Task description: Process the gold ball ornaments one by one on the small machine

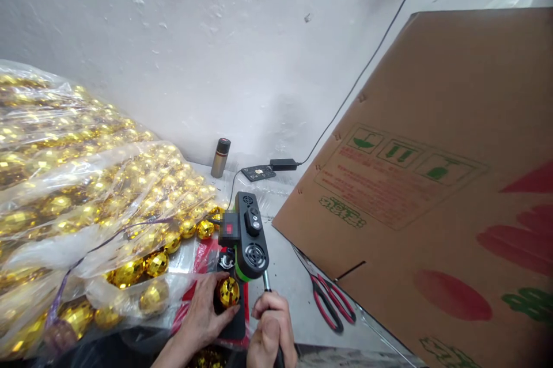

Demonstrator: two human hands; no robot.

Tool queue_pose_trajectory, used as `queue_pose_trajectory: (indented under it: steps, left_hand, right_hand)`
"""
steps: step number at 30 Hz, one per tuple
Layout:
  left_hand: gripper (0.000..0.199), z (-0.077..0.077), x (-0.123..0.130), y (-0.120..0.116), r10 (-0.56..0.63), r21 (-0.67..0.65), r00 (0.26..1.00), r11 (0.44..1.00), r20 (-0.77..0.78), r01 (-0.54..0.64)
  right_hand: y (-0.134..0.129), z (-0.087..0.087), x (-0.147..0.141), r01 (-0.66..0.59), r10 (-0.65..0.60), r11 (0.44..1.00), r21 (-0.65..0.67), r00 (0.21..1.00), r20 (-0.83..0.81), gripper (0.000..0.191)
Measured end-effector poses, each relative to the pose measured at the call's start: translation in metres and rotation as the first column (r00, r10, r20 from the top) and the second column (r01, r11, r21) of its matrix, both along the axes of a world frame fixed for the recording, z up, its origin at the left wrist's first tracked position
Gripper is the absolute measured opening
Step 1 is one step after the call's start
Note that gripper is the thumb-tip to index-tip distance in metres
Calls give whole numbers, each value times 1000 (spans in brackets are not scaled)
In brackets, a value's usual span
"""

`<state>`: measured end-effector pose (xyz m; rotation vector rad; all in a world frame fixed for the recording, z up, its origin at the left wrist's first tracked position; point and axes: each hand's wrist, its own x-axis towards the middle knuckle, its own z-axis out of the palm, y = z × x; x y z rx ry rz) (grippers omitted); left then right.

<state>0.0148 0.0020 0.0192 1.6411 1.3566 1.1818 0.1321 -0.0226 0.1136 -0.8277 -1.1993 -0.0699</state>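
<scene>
With thumb and fingers around it, my left hand [206, 306] grips a shiny gold faceted ball [228, 292] under the front of a small black bench machine. The black machine [252, 235] has round vents, a button panel on top and a green lower edge. My right hand [272, 325] is wrapped round the handle of its metal lever [266, 281]; a dark end of the handle shows below the fist. A black base plate [235, 327] lies under the ball, on a red sheet. The ball's underside is hidden by my left hand.
Clear plastic bags [78, 184] packed with gold balls fill the left. A large cardboard box [410, 195] stands at right, with red-handled scissors [332, 302] beside it. Against the wall are a spray can [220, 158], a power adapter [283, 164] and a cable [367, 65].
</scene>
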Motion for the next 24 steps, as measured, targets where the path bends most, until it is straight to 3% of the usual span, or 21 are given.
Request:
queue_pose_trajectory:
  steps: [9, 19, 24]
  left_hand:
    - [47, 2, 2, 0, 9, -6, 1000, 1000, 7, -9]
    - [49, 8, 2, 0, -6, -39, 1000, 999, 5, 6]
    - [49, 6, 3, 1, -13, -51, 1000, 999, -8, 13]
  right_hand:
    - [0, -10, 2, 27, -27, 999, -24, 1000, 13, 39]
    - [1, -8, 3, 3, -3, 1000, -3, 999, 46, 41]
    - [-16, -20, -4, 47, -48, 981, -188, 999, -2, 40]
